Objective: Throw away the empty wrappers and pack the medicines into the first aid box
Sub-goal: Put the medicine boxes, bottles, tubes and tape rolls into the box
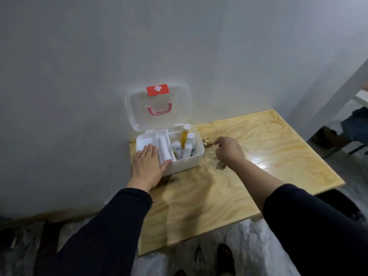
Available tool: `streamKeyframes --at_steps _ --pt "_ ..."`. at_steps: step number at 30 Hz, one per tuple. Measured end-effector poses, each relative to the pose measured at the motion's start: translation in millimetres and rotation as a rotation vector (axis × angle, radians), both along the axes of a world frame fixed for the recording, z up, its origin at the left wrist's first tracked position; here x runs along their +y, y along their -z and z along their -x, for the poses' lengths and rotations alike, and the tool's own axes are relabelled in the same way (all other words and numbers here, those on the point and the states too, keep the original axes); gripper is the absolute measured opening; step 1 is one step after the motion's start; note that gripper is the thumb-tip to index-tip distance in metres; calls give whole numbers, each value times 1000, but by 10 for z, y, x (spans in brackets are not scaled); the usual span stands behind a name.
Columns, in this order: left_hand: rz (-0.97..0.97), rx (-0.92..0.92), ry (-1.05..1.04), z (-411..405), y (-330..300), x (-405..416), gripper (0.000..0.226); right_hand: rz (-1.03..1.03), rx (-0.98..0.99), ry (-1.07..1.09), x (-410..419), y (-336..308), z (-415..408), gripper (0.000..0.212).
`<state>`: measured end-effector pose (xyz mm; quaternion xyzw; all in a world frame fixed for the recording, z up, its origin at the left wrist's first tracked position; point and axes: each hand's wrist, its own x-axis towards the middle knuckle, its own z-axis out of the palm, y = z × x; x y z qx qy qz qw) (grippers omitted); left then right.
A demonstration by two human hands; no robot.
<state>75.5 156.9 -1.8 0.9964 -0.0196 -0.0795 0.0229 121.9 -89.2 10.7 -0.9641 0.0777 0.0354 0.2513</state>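
2 hands point(146, 166) point(229, 149): L flat on box point(191, 160), R loosely curled, empty; approx 4 bottles point(185, 136) inside.

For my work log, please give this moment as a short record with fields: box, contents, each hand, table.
box: first aid box, lid open, upright by the wall
contents: bottles standing in right compartment; white tube in tray
left hand: flat on box's near-left rim, empty
right hand: above table, right of box, fingers curled, apparently empty
table: wooden, no loose medicines visible
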Motion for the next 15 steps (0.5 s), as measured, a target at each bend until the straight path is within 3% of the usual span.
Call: streamKeyframes --at_steps 8,12,15 --pt "-50 9 -13 -22 44 -7 81 37 95 -84 -315 532 102 36" --pt "-59 54 -30 -21 18 -18 86 23 131 -153 -280 539 -41 30" --pt "-49 72 -43 -23 -5 -36 81 -20 136 -237 -174 441 -235 37"
